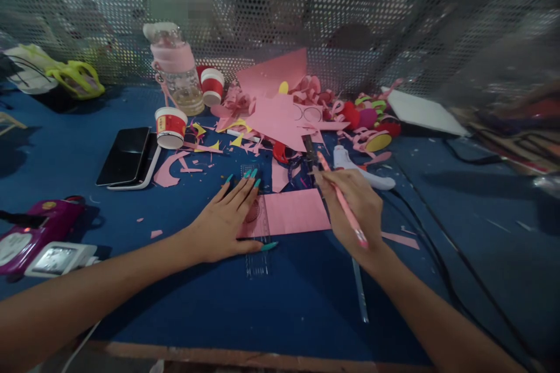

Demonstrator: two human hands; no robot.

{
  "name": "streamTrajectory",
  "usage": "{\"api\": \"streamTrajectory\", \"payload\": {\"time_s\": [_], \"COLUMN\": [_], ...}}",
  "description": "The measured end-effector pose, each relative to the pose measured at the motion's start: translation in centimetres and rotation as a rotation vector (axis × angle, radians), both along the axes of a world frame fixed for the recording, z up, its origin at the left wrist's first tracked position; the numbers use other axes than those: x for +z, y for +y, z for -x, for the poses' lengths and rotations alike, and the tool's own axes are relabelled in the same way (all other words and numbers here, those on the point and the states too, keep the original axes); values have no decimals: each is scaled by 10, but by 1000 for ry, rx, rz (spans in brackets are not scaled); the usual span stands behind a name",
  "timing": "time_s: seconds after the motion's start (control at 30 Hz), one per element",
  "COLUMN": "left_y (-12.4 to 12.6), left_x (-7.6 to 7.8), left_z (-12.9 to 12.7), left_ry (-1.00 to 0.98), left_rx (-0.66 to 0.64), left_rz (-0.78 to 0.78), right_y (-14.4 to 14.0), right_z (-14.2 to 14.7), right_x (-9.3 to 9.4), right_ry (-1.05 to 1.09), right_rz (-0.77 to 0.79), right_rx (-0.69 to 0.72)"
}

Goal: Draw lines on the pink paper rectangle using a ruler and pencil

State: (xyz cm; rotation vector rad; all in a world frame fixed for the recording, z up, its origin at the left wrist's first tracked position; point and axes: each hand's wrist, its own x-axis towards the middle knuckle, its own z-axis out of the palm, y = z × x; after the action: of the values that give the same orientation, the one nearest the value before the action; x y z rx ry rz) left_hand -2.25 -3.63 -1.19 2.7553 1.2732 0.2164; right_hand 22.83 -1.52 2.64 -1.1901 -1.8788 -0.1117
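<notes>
Right hand [356,207] fingers grip pencil [342,201].

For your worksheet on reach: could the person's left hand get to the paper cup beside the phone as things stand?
Probably yes. The left hand lies flat on the ruler and pink paper, holding nothing; only flat paper scraps on the table lie between it and the paper cup.

I am looking at a blue work table [65,151] whose near wooden edge [245,356] is showing. A perforated metal screen [394,6] is standing along the far side, catching bright light at the far right. The right side is lying in shadow.
</notes>
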Motion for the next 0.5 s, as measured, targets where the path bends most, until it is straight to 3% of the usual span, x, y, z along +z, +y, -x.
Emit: {"api": "streamTrajectory", "payload": {"time_s": [0.13, 0.37, 0.5], "left_y": [-1, -1, -1], "left_x": [0, 0, 0], "left_z": [-1, -1, -1], "left_ry": [4, -7, 0], "left_rx": [2, 19, 17], "left_rz": [-22, -9, -5], "right_y": [9, 7, 9], "right_z": [-3, -1, -2], "right_x": [-10, -9, -11], "right_ry": [-37, 255, 257], "right_rz": [108, 367, 362], "right_rx": [-69, 3, 39]}}
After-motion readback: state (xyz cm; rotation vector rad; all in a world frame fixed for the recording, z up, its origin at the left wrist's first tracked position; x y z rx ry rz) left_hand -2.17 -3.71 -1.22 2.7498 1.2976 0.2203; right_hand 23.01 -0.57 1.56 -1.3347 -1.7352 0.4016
